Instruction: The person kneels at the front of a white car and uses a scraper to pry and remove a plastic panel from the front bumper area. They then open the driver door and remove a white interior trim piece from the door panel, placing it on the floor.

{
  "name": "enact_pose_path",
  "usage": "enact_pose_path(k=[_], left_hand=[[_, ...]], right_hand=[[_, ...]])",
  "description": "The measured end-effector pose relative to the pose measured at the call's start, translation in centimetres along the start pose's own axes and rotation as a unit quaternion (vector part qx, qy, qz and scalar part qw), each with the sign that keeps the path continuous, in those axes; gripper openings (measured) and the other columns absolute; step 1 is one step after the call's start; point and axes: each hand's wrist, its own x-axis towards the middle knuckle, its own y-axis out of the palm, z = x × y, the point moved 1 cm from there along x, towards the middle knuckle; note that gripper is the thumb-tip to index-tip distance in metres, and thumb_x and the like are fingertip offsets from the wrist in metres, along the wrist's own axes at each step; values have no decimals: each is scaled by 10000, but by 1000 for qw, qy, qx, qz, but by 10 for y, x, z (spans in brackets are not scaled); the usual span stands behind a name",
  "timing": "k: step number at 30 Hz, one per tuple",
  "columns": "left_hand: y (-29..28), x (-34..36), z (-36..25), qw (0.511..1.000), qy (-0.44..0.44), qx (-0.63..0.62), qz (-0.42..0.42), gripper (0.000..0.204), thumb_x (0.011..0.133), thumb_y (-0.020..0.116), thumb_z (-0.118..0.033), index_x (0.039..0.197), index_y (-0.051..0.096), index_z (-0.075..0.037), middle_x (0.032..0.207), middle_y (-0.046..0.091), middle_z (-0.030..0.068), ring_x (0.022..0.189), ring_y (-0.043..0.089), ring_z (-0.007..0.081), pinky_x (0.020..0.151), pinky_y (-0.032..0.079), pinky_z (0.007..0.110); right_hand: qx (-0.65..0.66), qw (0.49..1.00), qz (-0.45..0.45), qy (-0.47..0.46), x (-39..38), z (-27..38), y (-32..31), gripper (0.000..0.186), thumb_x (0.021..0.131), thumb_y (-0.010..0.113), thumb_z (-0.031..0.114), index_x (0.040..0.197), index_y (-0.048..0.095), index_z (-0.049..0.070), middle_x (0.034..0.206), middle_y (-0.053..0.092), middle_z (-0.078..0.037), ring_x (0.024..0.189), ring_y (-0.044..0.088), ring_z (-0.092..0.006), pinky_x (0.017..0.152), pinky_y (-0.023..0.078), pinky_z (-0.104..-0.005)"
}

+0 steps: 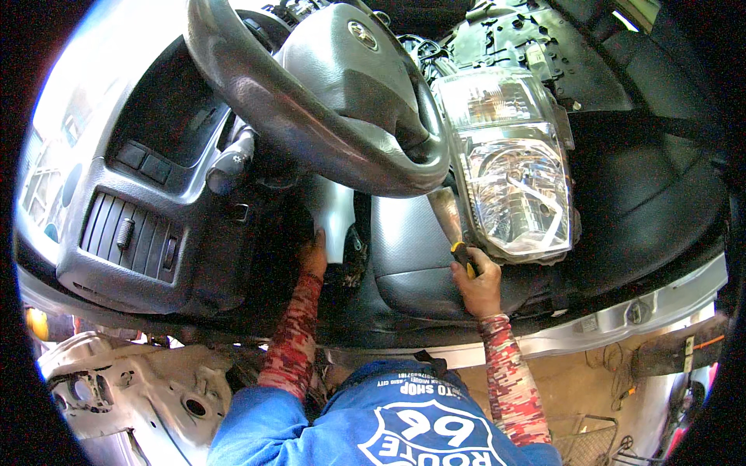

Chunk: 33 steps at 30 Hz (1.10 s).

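Note:
My left hand (312, 256) is at the edge of a smooth silver-grey trim piece (335, 221) below the steering wheel; its fingers seem closed on that edge, though they are partly hidden. In my right hand (479, 286) is a putty knife with a black and yellow handle (464, 258). Its broad metal blade (445, 213) points up and away, over the black seat, between the wheel rim and a clear headlight (517, 179). The headlight lies on the seat, just beyond my right hand.
The black steering wheel (311, 144) overhangs the space above my left hand. A stalk switch (231, 163) and dashboard vent (128, 237) are on the left. A black plastic assembly (513, 43) sits past the headlight. Behind me are a metal body panel (140, 388) and the door sill (622, 318).

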Motion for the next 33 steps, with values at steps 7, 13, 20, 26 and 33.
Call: enact_pose_path(k=[7, 13, 20, 26, 33], left_hand=[[-24, -127, -42, 985, 19, -160, -60, 725, 988, 525, -618, 1218, 689, 50, 1185, 701, 228, 1066, 642, 327, 957, 466, 437], [-44, -168, -62, 942, -44, -333, -10, 641, 998, 567, -558, 1251, 688, 18, 1143, 711, 105, 1025, 624, 210, 917, 478, 377], [-58, -198, -79, 960, 20, -279, 14, 545, 979, 636, -496, 1049, 737, 35, 910, 720, 47, 805, 607, 125, 753, 497, 331], [-70, -225, -98, 975, 44, -218, -12, 530, 965, 666, -461, 977, 732, 64, 823, 715, 69, 743, 598, 123, 710, 498, 337], [-65, -248, -96, 969, 72, -237, 10, 484, 955, 680, -418, 940, 732, 63, 768, 705, 58, 695, 599, 114, 656, 494, 335]], right_hand=[[-23, 1000, 2, -11, 1, 3, -2, 326, 822, 784, 139, 1085, 693, -31, 979, 733, -208, 897, 731, -319, 822, 556, -391], [-6, 1000, 16, 11, 1, -1, -2, 346, 825, 787, 151, 1104, 693, -33, 992, 735, -210, 902, 729, -314, 828, 556, -391], [-33, 999, -15, -26, 0, -3, 0, 345, 856, 765, 182, 1106, 687, -43, 963, 727, -206, 858, 704, -293, 808, 541, -381], [-48, 998, -28, -39, -1, -4, 2, 351, 871, 756, 204, 1096, 676, -54, 941, 721, -218, 845, 707, -308, 810, 538, -392], [-43, 999, -6, 0, 3, -4, 3, 423, 865, 770, 266, 1123, 678, -56, 1009, 719, -249, 922, 707, -375, 843, 543, -418]])
